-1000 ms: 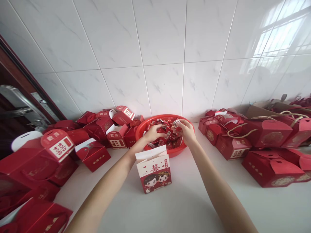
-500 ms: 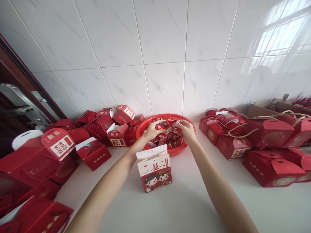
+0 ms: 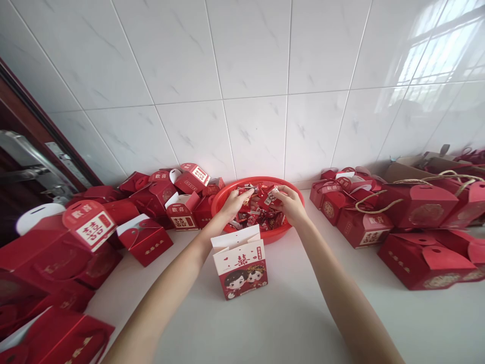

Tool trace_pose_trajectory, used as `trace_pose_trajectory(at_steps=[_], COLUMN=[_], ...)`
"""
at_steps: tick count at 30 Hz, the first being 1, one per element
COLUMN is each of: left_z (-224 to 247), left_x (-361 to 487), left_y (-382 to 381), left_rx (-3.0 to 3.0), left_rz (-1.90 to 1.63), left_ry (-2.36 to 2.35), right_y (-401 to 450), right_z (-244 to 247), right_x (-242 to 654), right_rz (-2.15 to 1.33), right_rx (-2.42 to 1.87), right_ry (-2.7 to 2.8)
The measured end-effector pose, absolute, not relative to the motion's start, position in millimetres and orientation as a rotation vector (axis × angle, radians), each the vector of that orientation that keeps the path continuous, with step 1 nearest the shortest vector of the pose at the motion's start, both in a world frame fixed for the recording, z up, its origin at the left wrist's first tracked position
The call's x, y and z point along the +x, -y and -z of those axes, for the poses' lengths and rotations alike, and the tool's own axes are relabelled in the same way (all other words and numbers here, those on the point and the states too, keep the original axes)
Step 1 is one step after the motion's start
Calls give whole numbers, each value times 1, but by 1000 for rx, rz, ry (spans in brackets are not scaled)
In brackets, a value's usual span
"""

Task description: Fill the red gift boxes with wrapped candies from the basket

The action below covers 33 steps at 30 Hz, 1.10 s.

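Observation:
Small red wrapped packets fill a round red plastic basket by the wall. Over the basket's left part, my left hand pinches a red packet between thumb and fingers. My right hand is closed on another red packet at the basket's right side. In front of the basket stands a white and red box with two cartoon figures, its top open. Neither hand touches the box.
Red gift boxes are piled along the left side. More red boxes, some with rope handles, stand at the right. White tiles rise behind the countertop. A door handle is at far left.
Both hands have shifted slightly within the basket. The packet at my right hand is now raised and shows more clearly; my left fingers have drawn closer together on a packet.

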<state>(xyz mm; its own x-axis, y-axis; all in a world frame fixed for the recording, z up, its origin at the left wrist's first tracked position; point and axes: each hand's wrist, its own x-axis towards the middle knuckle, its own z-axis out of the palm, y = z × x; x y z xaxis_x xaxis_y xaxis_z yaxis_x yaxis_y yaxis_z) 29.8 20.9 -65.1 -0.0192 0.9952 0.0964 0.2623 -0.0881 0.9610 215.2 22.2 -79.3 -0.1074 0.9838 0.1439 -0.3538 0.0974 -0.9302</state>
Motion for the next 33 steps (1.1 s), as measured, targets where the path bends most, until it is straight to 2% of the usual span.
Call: trace_pose_trajectory(at_steps=[14, 26, 33], left_z=[68, 76, 78], left_x=[31, 27, 24], left_y=[-27, -32, -33], left_rx=[1442, 1630, 1763], left_rz=[-1132, -1122, -1083], left_ry=[-1123, -1188, -1270], right_y=[-20, -19, -22], right_z=[77, 75, 79], right_x=[217, 221, 216], right_rz=[-1491, -1562, -1472], right_rx=[-688, -637, -672], right_ry=[1069, 1128, 1008])
